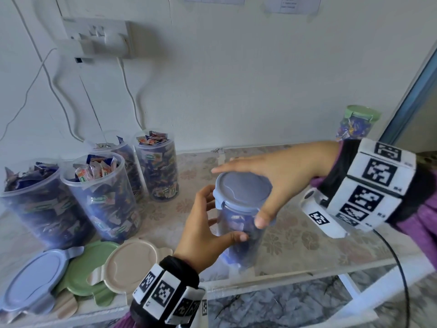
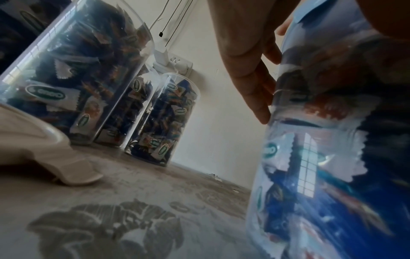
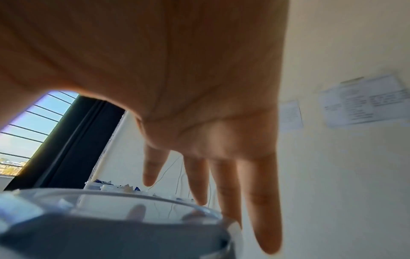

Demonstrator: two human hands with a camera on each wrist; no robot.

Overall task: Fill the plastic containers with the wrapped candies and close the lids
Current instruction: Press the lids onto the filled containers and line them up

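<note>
Two hands work one clear plastic cylindrical container of wrapped candies, centre of the head view, long axis near upright, its top tipped slightly toward 11 o'clock; whether its base touches the floral-patterned tabletop cannot be told. A blue-grey round lid sits on its mouth. Left hand grips the container body from 8 o'clock, thumb across the front, fingers curled round the far side. Right hand lies over the lid from 3 o'clock, fingers straight and spread past the lid's far edge, thumb pressing the lid's side tab at 5 o'clock.

Four open clear containers heaped with candies stand at 9 to 10 o'clock, upright, no lids. Wrappers are dark blue and white with a green oval logo; lettering is too blurred to read. Three loose lids lie flat at 7 to 8 o'clock: a blue lid, a green lid and a beige lid, overlapping. A closed green-lidded container of candies stands at 2 o'clock by the wall. White wall socket with plugs and cables at 11 o'clock. Printed paper sheets are taped on the wall, text unreadable. Both wrists carry black-and-white square marker bands.
</note>
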